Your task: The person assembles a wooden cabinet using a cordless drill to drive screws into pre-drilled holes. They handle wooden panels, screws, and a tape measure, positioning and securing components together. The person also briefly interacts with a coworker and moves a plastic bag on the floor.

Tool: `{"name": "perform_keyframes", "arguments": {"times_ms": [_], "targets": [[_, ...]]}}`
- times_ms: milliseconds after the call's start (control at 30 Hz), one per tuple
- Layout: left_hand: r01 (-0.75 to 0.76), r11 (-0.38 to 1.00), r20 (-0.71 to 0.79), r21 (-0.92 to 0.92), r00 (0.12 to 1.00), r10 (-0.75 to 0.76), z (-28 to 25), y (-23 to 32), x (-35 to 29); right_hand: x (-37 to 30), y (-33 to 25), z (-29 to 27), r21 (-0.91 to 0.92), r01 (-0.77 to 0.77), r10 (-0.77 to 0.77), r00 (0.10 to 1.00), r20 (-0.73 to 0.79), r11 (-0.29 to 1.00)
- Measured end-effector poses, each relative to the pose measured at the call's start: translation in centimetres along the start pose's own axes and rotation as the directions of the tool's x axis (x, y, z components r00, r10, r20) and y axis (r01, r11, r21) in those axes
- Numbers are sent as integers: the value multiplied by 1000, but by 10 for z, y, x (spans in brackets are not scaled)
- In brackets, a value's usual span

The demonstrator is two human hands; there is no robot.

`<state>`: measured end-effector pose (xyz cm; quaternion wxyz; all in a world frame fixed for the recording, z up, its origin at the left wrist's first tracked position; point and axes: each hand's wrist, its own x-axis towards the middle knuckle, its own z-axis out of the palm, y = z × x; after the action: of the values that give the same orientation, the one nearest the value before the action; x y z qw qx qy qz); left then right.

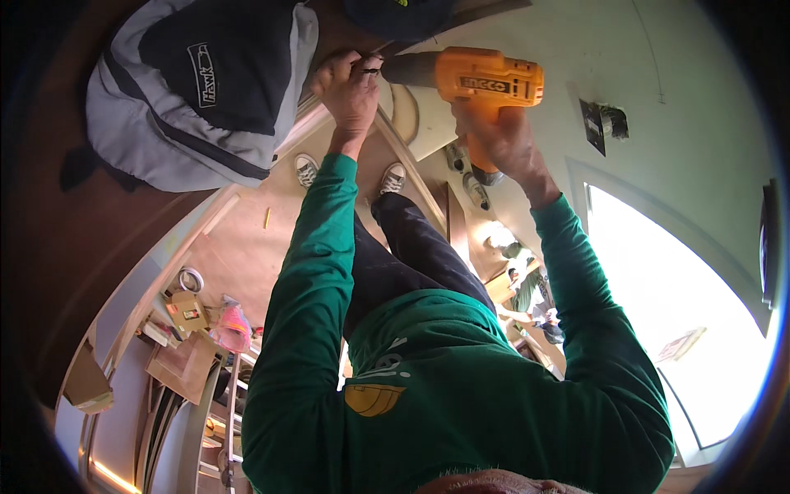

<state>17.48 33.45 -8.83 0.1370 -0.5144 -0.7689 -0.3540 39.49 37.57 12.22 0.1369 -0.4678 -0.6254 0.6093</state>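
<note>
At the top of the view, the fingers of the left hand (350,92) are bent and close together at the front tip of an orange drill (491,74). A small dark bit shows by the fingertips, but I cannot tell if they pinch it. The right hand (512,146) is wrapped around the drill's handle, holding it, and looks a little blurry. Both arms reach up and away from the body in long green sleeves (317,239). The left arm goes almost straight up, and the right arm leans in toward the drill.

The drill has a fat orange body, a long black nose (409,69) and dark marks on its side. Its nose points left, right at the left hand's fingers. Its handle goes down through the right hand, and the bottom peeks out just under it.

Just left of the left hand sits a big gray and black backpack (206,90). Down below are two dark sneakers (392,179) with white toes. Off to the right, a dark square hole (605,125) shows in the pale wall (691,123).
</note>
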Motion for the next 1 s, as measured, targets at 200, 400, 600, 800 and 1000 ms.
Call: {"name": "perform_keyframes", "arguments": {"times_ms": [200,400,600,800,1000], "targets": [[9,999,-1,-46,1000,-9,-4,4,2,0,-3,-8,-47,53,-55,997,-45,997],[-5,1000,-14,-17,1000,5,5,-1,-3,5,-12,-13,-74,40,-45,997,-67,996],[-19,999,-30,-29,999,18,7,-3,-4,23,8,-5,-307,203,-229,972,-49,930],[2,1000,19,-5,1000,-2,1,2,-1,22,19,0,-325,247,-282,957,-65,913],[-5,1000,5,26,1000,4,4,0,-3,16,17,-8,-336,200,-230,972,-51,920]]}}
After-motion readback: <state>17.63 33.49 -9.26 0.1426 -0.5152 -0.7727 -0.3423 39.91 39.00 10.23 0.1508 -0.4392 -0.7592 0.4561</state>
